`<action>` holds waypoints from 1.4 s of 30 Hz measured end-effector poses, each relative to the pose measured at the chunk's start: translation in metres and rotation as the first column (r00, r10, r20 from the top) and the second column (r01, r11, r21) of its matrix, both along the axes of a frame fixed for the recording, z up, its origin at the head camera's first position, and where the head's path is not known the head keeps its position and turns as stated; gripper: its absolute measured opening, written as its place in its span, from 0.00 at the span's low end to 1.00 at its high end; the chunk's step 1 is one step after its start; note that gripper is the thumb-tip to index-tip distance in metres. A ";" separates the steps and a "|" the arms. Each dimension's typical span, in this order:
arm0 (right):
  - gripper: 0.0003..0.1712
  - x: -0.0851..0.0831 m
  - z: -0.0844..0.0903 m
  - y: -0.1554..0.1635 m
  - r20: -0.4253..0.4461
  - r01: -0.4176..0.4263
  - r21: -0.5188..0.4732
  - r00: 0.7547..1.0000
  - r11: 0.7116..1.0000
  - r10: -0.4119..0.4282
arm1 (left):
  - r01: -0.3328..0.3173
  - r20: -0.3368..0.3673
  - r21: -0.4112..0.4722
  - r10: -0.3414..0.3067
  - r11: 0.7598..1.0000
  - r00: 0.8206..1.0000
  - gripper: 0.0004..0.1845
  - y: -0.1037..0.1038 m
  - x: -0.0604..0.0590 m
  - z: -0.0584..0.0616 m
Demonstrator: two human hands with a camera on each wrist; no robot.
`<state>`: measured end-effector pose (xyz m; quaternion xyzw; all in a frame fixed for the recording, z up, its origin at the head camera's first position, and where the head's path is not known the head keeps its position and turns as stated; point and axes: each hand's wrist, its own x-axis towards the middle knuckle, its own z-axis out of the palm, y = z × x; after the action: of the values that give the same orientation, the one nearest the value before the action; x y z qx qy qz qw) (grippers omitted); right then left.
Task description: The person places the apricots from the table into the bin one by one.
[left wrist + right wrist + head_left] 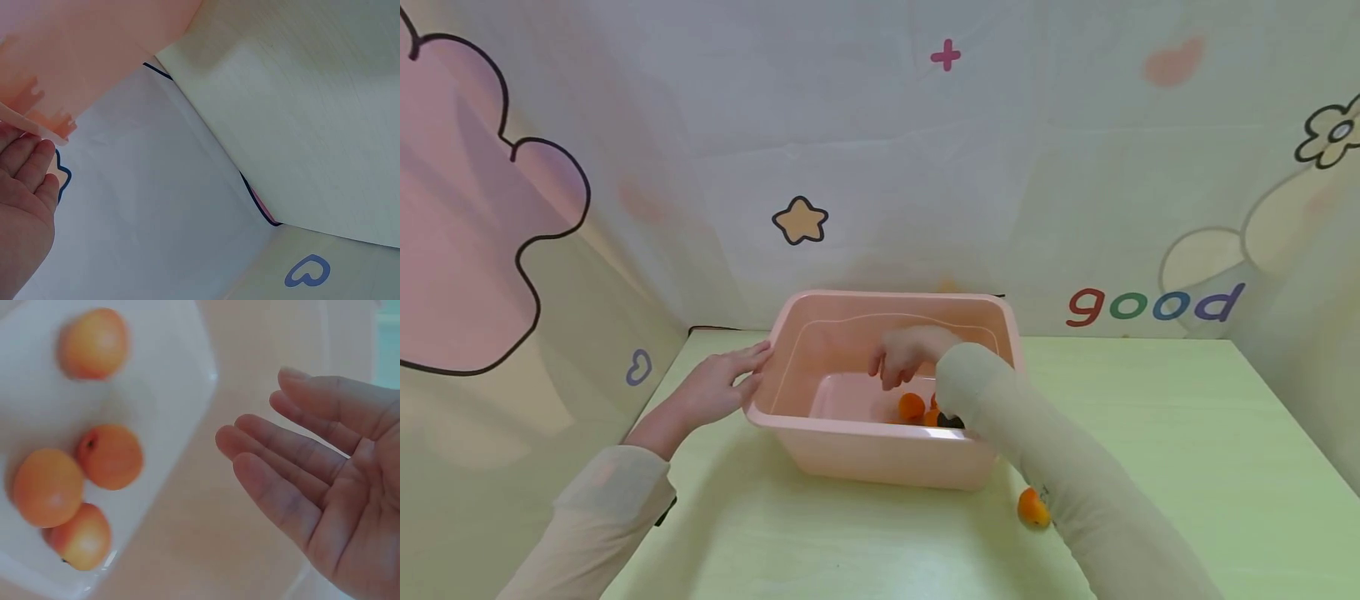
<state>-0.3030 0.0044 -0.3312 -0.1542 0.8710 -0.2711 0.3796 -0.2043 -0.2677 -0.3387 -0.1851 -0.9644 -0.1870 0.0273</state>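
A pink plastic tub (880,454) stands on the table. My left hand (718,385) rests at its left side, fingertips touching the rim; the left wrist view shows those fingers (28,164) against the rim's outer edge. My right hand (906,354) hangs inside the tub, above the bottom. The right wrist view shows its fingers (281,500) loosely extended and spread, holding nothing. Several round orange-yellow fruits (49,487) lie on the tub's bottom, apart from that hand. In the head view, the front rim and right sleeve hide some of the fruits (912,407).
One more orange-yellow fruit (1033,508) lies on the table beside the right sleeve, in front of the tub's right corner. The pale green table (1150,417) extends to the right. A printed cloth backdrop (880,167) rises close behind the tub.
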 end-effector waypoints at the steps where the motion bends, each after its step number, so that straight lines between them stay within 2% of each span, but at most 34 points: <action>1: 0.16 -0.001 0.004 0.000 -0.009 -0.022 -0.007 1.000 1.000 0.022 | -0.003 0.005 0.002 0.003 1.000 1.000 0.24 0.000 0.000 0.000; 3: 0.17 -0.003 0.013 0.000 -0.028 -0.069 -0.007 0.997 0.998 0.068 | -0.011 0.019 0.007 0.011 1.000 1.000 0.24 0.000 0.000 0.000; 4: 0.16 -0.004 0.018 0.000 -0.066 -0.135 -0.006 0.989 0.991 0.134 | -0.016 0.028 0.011 0.016 1.000 0.999 0.25 0.000 0.000 0.000; 6: 0.16 -0.004 0.028 0.001 -0.094 -0.184 0.003 0.979 0.983 0.183 | -0.023 0.040 0.018 0.022 1.000 0.999 0.25 0.000 0.001 0.000; 13: 0.18 0.006 0.062 0.022 -0.195 -0.196 0.036 0.960 0.980 0.199 | -0.016 0.032 0.015 0.016 1.000 0.999 0.24 0.001 0.004 0.002; 20: 0.20 0.011 0.082 0.050 -0.265 -0.222 0.026 0.938 0.975 0.221 | -0.019 0.033 0.011 0.019 1.000 0.999 0.25 0.001 0.005 0.001; 26: 0.23 0.016 0.087 0.083 -0.300 -0.259 -0.018 0.923 0.966 0.242 | -0.016 0.036 0.004 0.016 1.000 0.999 0.25 0.002 0.004 0.000; 32: 0.23 0.026 0.082 0.116 -0.332 -0.237 -0.030 0.919 0.971 0.214 | -0.011 0.041 -0.007 0.011 1.000 0.999 0.25 0.002 0.004 0.001; 37: 0.24 0.037 0.076 0.144 -0.361 -0.233 -0.059 0.912 0.971 0.197 | 0.011 0.006 -0.035 -0.011 0.999 1.000 0.24 0.002 0.005 0.004; 42: 0.23 0.049 0.072 0.168 -0.372 -0.198 -0.105 0.917 0.975 0.146 | 0.012 -0.007 -0.068 -0.012 0.998 1.000 0.24 0.004 0.005 0.006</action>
<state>-0.2544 0.1725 -0.2591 -0.3038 0.8878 -0.2640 0.2231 -0.1996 -0.2638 -0.3331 -0.1925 -0.9689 -0.1535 0.0236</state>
